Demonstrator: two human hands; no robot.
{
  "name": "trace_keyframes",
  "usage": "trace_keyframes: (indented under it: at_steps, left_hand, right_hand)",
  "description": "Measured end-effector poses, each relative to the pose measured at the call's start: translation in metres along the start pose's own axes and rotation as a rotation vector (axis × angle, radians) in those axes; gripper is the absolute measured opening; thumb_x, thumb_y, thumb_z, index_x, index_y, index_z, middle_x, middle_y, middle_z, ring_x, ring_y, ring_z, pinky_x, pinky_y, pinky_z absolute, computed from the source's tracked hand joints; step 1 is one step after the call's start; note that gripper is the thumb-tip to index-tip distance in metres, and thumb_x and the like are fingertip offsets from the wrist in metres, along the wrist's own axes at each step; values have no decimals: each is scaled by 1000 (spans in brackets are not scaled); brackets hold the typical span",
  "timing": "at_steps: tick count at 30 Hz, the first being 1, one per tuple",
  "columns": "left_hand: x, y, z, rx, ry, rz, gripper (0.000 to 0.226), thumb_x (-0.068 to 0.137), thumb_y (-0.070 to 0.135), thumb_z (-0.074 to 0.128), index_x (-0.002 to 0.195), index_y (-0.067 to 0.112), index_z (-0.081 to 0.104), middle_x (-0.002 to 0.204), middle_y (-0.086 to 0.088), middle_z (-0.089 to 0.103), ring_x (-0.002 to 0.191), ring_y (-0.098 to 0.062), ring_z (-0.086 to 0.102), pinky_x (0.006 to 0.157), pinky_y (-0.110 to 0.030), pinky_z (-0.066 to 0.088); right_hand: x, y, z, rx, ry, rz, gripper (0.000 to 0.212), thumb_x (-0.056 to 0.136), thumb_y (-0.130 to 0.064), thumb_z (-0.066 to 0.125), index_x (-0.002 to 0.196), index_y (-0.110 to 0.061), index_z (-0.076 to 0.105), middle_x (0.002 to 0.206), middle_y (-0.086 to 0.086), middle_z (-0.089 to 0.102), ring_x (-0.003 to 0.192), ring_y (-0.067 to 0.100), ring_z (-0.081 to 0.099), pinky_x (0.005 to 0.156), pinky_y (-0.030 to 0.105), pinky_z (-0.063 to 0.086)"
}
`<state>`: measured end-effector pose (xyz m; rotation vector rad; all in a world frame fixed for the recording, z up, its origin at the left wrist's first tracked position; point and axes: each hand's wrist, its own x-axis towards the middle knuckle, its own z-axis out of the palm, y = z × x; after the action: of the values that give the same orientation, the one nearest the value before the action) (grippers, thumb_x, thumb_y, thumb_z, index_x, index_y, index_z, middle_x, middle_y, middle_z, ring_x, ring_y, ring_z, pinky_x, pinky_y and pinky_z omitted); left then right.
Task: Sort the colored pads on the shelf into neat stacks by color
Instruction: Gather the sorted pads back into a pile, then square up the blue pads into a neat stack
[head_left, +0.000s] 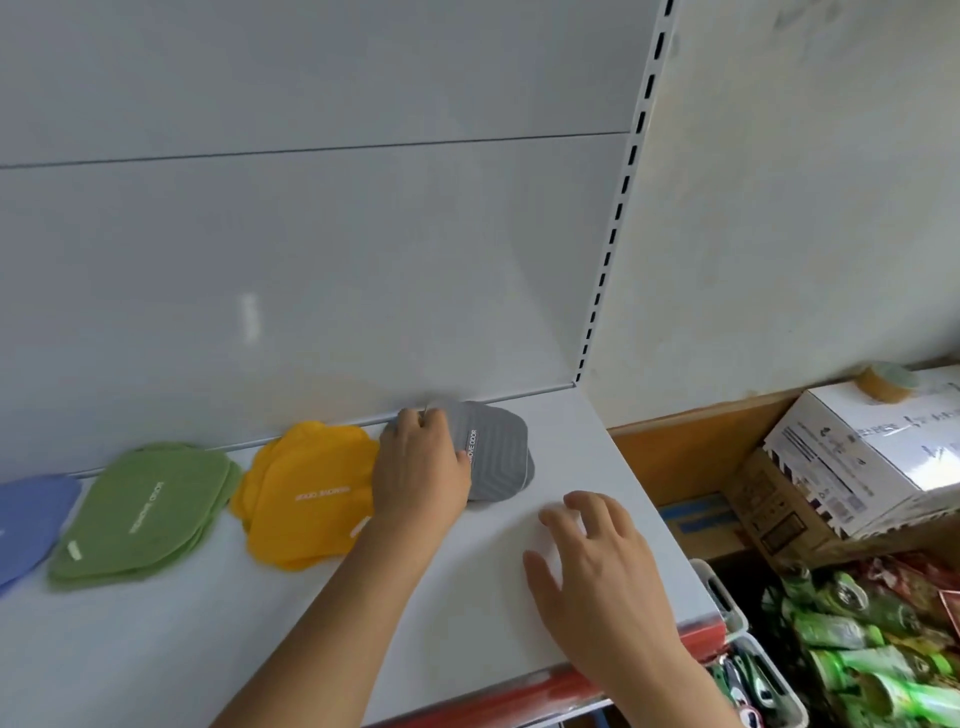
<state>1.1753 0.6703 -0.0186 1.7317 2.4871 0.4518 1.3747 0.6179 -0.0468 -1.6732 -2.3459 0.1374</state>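
Four stacks of flat pads lie in a row along the back of the white shelf (322, 623): blue pads (26, 525) at the far left, then green pads (150, 514), yellow pads (306, 493) and grey pads (498, 457). My left hand (421, 462) lies on the left part of the grey stack, its fingers bent over the stack's far edge and its thumb on top of the pads. My right hand (592, 566) hovers over bare shelf in front of the grey pads, fingers spread and holding nothing.
The shelf's back panel rises behind the pads, with a slotted upright (618, 218) at the right end. Past the shelf's right edge stand cardboard boxes (862, 457) with a tape roll (885, 382) on top, and a white basket (727, 603) beside green packets (857, 634).
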Motion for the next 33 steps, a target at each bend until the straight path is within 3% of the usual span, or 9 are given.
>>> trace_keyframes:
  at_steps: [5, 12, 14, 18, 21, 26, 33]
  left_hand:
    - [-3, -8, -3, 170, 14, 53, 36, 98, 49, 59, 116, 20, 68, 123, -3, 63, 116, -29, 54, 92, -37, 51]
    - [-26, -42, -12, 107, 138, 134, 31, 91, 45, 55, 87, 18, 70, 88, 0, 68, 91, -30, 61, 78, -45, 53]
    - [-39, -56, -18, 85, 170, 131, 33, 91, 45, 52, 85, 19, 72, 86, 1, 70, 88, -28, 63, 78, -45, 53]
    - [-71, -90, -34, 76, 165, 121, 36, 91, 45, 50, 86, 20, 75, 91, 3, 74, 90, -27, 66, 78, -44, 55]
    - [-92, -114, -45, 55, 151, 97, 37, 91, 46, 51, 92, 20, 76, 97, 4, 76, 90, -26, 69, 77, -43, 57]
    - [-124, -154, -59, 56, 155, 60, 40, 91, 45, 48, 102, 18, 76, 100, 3, 74, 94, -26, 68, 81, -43, 57]
    - [-181, -247, -102, 54, 175, 6, 36, 89, 42, 55, 105, 18, 77, 102, 3, 75, 96, -25, 69, 84, -42, 58]
  right_hand:
    - [6, -2, 1, 1, -60, -49, 46, 93, -58, 43, 128, -32, 59, 145, -4, 52, 138, 23, 44, 110, 40, 45]
    - [11, -16, 4, -7, -41, -156, 46, 88, -55, 49, 118, -25, 65, 133, 3, 61, 130, 29, 54, 101, 43, 53]
    - [12, -26, 4, -9, -39, -183, 46, 86, -55, 50, 111, -21, 68, 124, 6, 65, 122, 32, 58, 95, 44, 56]
    - [5, -55, -8, -14, 3, -167, 37, 82, -52, 64, 97, -19, 69, 97, 4, 67, 91, 32, 65, 65, 41, 56]
    - [-3, -73, -10, -27, 17, -209, 35, 83, -52, 65, 93, -19, 70, 89, 3, 66, 83, 32, 64, 57, 39, 53]
    - [-16, -113, 1, -41, 16, -302, 45, 86, -55, 50, 101, -19, 73, 106, 4, 68, 100, 31, 64, 69, 42, 56]
    - [-56, -208, 17, 16, 49, -342, 48, 88, -55, 51, 109, -17, 74, 117, 8, 68, 111, 33, 62, 81, 45, 57]
